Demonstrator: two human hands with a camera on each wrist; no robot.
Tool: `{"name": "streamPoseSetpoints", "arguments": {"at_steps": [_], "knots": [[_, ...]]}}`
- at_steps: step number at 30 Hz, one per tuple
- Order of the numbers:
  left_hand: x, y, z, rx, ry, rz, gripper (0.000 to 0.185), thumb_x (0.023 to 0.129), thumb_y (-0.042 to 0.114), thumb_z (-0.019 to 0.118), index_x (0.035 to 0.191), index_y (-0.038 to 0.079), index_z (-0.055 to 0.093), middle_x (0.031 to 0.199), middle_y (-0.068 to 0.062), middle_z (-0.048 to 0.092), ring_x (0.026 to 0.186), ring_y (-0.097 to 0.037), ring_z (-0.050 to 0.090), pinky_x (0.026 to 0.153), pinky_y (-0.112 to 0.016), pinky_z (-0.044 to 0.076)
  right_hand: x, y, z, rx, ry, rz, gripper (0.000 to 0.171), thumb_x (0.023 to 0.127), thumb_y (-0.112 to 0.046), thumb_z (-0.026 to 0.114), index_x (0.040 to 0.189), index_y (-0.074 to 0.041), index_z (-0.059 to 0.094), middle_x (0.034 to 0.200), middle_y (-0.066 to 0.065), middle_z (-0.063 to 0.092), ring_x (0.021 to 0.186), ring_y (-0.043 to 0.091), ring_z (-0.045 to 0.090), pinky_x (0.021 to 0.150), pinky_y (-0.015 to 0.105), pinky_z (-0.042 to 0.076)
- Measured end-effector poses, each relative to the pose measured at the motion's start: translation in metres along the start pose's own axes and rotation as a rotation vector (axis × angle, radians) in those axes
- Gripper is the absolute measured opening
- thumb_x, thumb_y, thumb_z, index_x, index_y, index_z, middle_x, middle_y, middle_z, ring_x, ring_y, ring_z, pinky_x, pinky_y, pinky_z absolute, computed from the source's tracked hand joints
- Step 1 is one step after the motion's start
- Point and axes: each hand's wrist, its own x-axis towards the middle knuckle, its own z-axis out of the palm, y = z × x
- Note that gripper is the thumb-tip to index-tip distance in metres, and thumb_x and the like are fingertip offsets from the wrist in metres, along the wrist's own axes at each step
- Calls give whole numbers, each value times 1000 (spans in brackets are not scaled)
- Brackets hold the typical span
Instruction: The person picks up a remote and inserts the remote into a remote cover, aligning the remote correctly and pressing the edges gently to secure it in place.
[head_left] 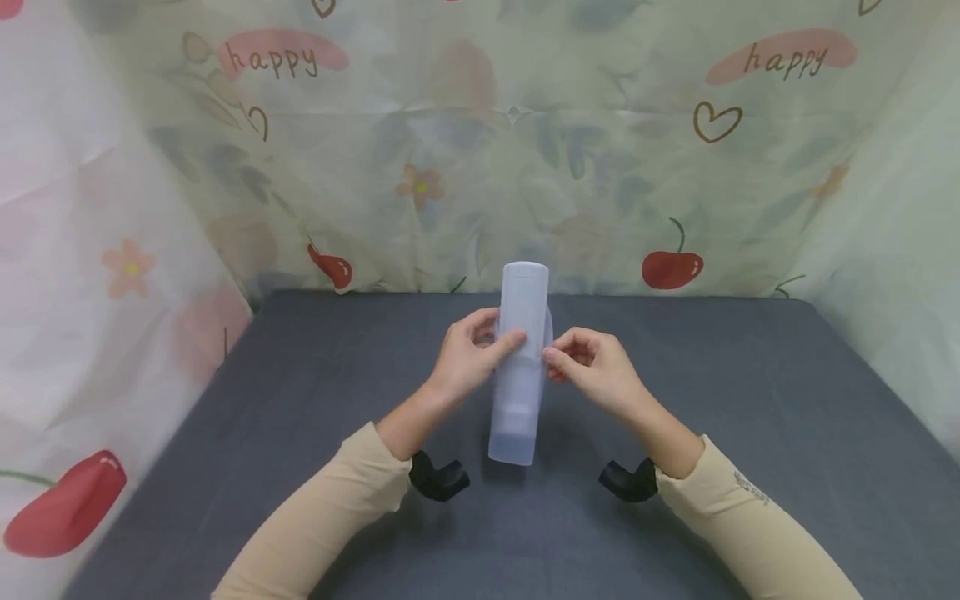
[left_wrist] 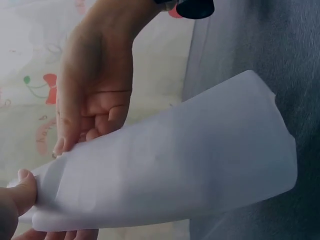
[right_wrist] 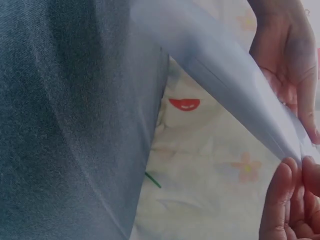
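Your left hand grips the pale plastic; your right hand pinches its right edge. The table extends well past either side.

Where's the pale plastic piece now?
Head view: the pale plastic piece is slightly right of centre over the dark table, left hand gripping it, right hand pinching its right edge.

Long pale object, left hand gripping it, right hand pinching its edge — dark tabletop, cherry-print backdrop behind
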Motion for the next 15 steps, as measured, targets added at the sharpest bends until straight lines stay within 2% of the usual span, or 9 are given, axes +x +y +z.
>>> {"name": "streamPoseSetpoints", "arguments": {"at_steps": [5,15], "knots": [[1,5,-2,55,-38,12,47,87,26,67,129,10,55,117,-13,66,98,-25,65,75,-35,55,1,-3,0,-26,60,-36,19,89,-14,63,90,4,62,82,13,65,64,6,62,66,24,55],[3,6,-4,60,-106,-23,48,89,29,64,133,13,53,113,-16,67,95,-23,65,71,-31,55,3,-6,-1,-22,120,-44,19,89,-14,64,89,4,63,77,9,64,62,6,60,65,26,55]]}}
